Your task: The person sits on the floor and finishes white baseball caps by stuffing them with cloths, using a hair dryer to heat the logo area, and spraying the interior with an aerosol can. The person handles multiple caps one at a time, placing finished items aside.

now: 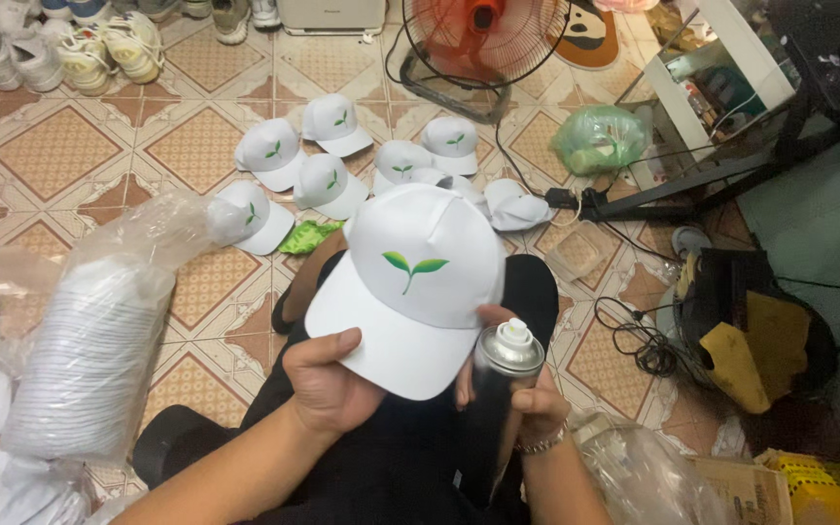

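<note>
Left hand (328, 381): grip clenched on the brim of a white cap (410, 287), thumb on top of the brim, fingers underneath. Cap sits above and ahead of that grip, held over the person's lap, crown facing up, green two-leaf emblem on the front.

Right hand (527, 399): grip wrapped round a metal spray can (507, 355), white nozzle up, just right of the cap's brim and touching or nearly touching it (cannot tell which). Bracelet on that wrist.

Left of the left grip: a clear plastic bag (99, 360) full of stacked white caps, lying on the floor.

Below the right grip: crumpled clear plastic and a yellow crate corner.

Beyond the held cap: finished caps (328, 185) with the same green emblem spread on the floor (55, 151), which is tiled, tan and orange diamond pattern. A green plastic scrap lies among them.

Further out, right: black cables, a small clear tub, a green bag (600, 138), a dark bag with yellow cloth.

Farthest: an orange floor fan (483, 39), rows of sneakers (99, 49) along the top left.
</note>
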